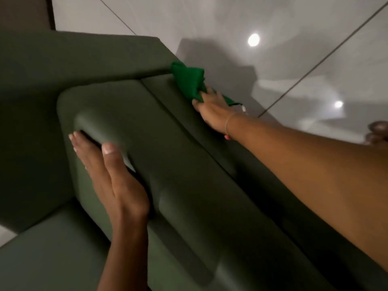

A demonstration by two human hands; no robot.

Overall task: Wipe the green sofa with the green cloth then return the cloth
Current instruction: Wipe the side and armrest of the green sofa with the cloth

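The dark green sofa (172, 156) fills most of the view, seen from above its backrest. My right hand (212, 111) reaches far along the top rear edge of the backrest and grips a bright green cloth (189, 80), pressed against the sofa near its far corner. Part of the cloth hangs past my fingers over the back edge. My left hand (111, 175) lies flat against the front face of the padded back cushion, fingers together and pointing up, holding nothing.
Behind the sofa is a glossy pale tiled floor (294, 49) with dark grout lines and reflected ceiling lights. The seat cushion (42, 259) lies at the lower left. Toes of a foot (376, 134) show at the right edge.
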